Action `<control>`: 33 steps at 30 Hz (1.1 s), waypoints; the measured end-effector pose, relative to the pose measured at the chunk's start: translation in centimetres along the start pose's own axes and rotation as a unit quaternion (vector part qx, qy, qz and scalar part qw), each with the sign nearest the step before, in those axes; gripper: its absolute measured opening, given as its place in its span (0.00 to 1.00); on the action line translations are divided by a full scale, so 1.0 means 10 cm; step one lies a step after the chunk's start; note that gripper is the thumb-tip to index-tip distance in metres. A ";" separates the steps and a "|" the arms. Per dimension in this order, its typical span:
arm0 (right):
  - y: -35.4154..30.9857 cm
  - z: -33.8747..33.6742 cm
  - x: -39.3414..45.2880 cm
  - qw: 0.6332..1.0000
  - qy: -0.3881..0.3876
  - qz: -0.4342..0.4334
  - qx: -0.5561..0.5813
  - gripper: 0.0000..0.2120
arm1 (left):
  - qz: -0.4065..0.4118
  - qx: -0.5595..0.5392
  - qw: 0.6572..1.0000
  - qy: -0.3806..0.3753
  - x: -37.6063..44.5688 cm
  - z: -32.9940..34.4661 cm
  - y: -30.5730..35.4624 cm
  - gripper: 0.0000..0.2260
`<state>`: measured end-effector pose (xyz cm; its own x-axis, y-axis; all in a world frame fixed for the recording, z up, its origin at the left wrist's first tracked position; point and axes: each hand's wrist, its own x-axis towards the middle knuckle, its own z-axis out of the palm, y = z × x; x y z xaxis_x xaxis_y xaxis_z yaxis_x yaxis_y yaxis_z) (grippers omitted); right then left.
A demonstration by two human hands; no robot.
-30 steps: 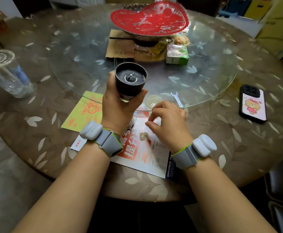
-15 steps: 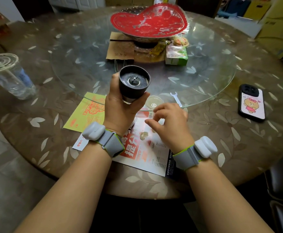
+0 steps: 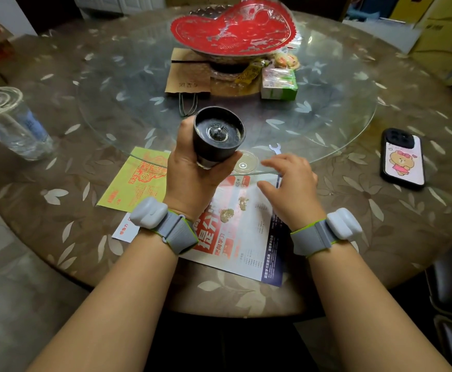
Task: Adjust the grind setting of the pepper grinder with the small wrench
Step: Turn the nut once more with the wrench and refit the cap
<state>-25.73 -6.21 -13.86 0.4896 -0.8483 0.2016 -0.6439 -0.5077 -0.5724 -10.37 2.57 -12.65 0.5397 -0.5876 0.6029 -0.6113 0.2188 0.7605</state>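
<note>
1. We judge we are at the pick-up step: the wrench [image 3: 275, 149] lies on the glass turntable [image 3: 326, 108], just beyond our right hand [image 3: 290, 183], not yet gripped.
2. Next we need to pinch the wrench and fit it to the nut at the centre of the grinder [image 3: 218, 135].
3. Our left hand [image 3: 192, 178] wraps round the upturned grinder, raised above the table.
4. Our right hand is spread loosely, holding nothing, fingers [image 3: 275, 161] reaching toward the wrench.
</note>
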 end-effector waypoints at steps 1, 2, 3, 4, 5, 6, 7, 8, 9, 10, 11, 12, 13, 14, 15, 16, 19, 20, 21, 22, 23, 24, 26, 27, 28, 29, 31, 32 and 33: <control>0.00 -0.01 0.03 1.000 -0.004 0.006 -0.008 0.21 | 0.002 0.001 1.000 -0.001 0.00 0.00 0.00 0.27; 0.00 -0.02 0.06 1.000 -0.009 0.011 -0.011 0.24 | 0.003 0.001 1.000 0.000 -0.01 0.00 -0.01 0.26; -0.01 -0.03 0.10 1.000 -0.015 0.015 -0.013 0.26 | 0.004 0.001 1.000 0.000 -0.01 0.00 -0.01 0.26; -0.02 -0.03 0.13 1.000 -0.023 0.013 -0.015 0.28 | 0.004 0.001 1.000 0.002 -0.01 0.00 -0.01 0.26; -0.04 -0.03 0.16 0.999 -0.033 0.008 -0.022 0.28 | 0.005 0.002 1.000 0.002 -0.01 0.00 0.00 0.27; -0.06 -0.02 0.20 0.999 -0.042 0.003 -0.028 0.29 | 0.006 0.003 1.000 0.002 -0.01 0.01 0.01 0.26; -0.08 -0.01 0.23 0.998 -0.050 -0.001 -0.034 0.29 | 0.008 0.003 1.000 0.000 -0.01 0.01 0.01 0.25; -0.10 -0.01 0.26 0.998 -0.054 -0.005 -0.039 0.29 | 0.011 0.003 1.000 -0.001 -0.01 0.01 0.01 0.24; -0.10 -0.01 0.29 0.998 -0.054 -0.003 -0.045 0.29 | 0.013 0.002 1.000 -0.002 -0.01 0.02 0.01 0.24; -0.08 -0.01 0.30 0.997 -0.047 0.001 -0.053 0.28 | 0.014 0.002 1.000 -0.004 -0.02 0.02 0.01 0.25; -0.05 -0.03 0.32 0.997 -0.033 0.009 -0.069 0.26 | 0.015 0.003 1.000 -0.005 -0.02 0.02 0.02 0.26; 0.01 -0.03 0.32 0.995 -0.019 0.019 -0.091 0.24 | 0.016 0.005 1.000 -0.008 -0.02 0.01 0.02 0.26; 0.06 -0.04 0.31 0.992 -0.006 0.030 -0.121 0.21 | 0.017 0.006 1.000 -0.012 -0.02 0.01 0.02 0.26; 0.12 -0.04 0.29 0.988 0.003 0.036 -0.150 0.17 | 0.017 0.007 1.000 -0.014 -0.03 0.01 0.03 0.26; 0.16 -0.03 0.26 0.985 0.009 0.037 -0.171 0.15 | 0.018 0.007 1.000 -0.013 -0.03 0.00 0.03 0.26; 0.20 -0.02 0.23 0.982 0.012 0.037 -0.183 0.13 | 0.019 0.008 1.000 -0.013 -0.03 0.01 0.03 0.26; 0.25 -0.02 0.22 0.976 0.029 0.016 -0.213 0.10 | 0.020 0.012 1.000 -0.015 -0.03 0.01 0.04 0.26; 0.26 -0.02 0.23 0.974 0.037 0.007 -0.224 0.09 | 0.019 0.013 1.000 -0.017 -0.03 0.01 0.05 0.26; 0.26 -0.01 0.24 0.972 0.043 0.000 -0.229 0.08 | 0.020 0.013 1.000 -0.019 -0.03 0.01 0.05 0.26; 0.26 -0.01 0.24 0.972 0.047 -0.005 -0.231 0.08 | 0.022 0.012 0.999 -0.022 -0.03 0.01 0.06 0.26; 0.26 -0.01 0.25 0.972 0.050 -0.011 -0.231 0.07 | 0.023 0.012 0.999 -0.025 -0.03 0.01 0.07 0.25; 0.26 0.00 0.25 0.971 0.049 -0.017 -0.233 0.06 | 0.025 0.014 0.999 -0.028 -0.03 0.02 0.08 0.24; 0.26 0.02 0.26 0.969 0.048 -0.031 -0.242 0.04 | 0.028 0.018 0.999 -0.034 -0.04 0.01 0.09 0.25; 0.27 0.03 0.26 0.967 0.056 -0.040 -0.245 0.03 | 0.030 0.019 0.999 -0.034 -0.04 0.01 0.09 0.25; 0.28 0.04 0.27 0.965 0.065 -0.048 -0.248 0.04 | 0.032 0.019 0.999 -0.034 -0.05 0.01 0.09 0.25; 0.29 0.05 0.28 0.963 0.074 -0.056 -0.251 0.06 | 0.030 0.020 0.999 -0.033 -0.05 0.01 0.09 0.25; 0.31 0.06 0.27 0.960 0.077 -0.070 -0.261 0.09 | 0.027 0.019 0.999 -0.031 -0.04 0.01 0.09 0.26; 0.32 0.06 0.27 0.959 0.076 -0.079 -0.262 0.10 | 0.026 0.018 0.999 -0.030 -0.04 0.01 0.09 0.26; 0.34 0.07 0.28 0.959 0.076 -0.087 -0.258 0.11 | 0.026 0.017 0.999 -0.030 -0.03 0.00 0.09 0.25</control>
<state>-26.13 -10.18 -15.74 0.5494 -0.7365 0.3946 -0.7850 -0.6167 -0.0580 -11.14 2.92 -12.14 0.4715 -0.6220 0.6252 -0.6576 0.2243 0.7191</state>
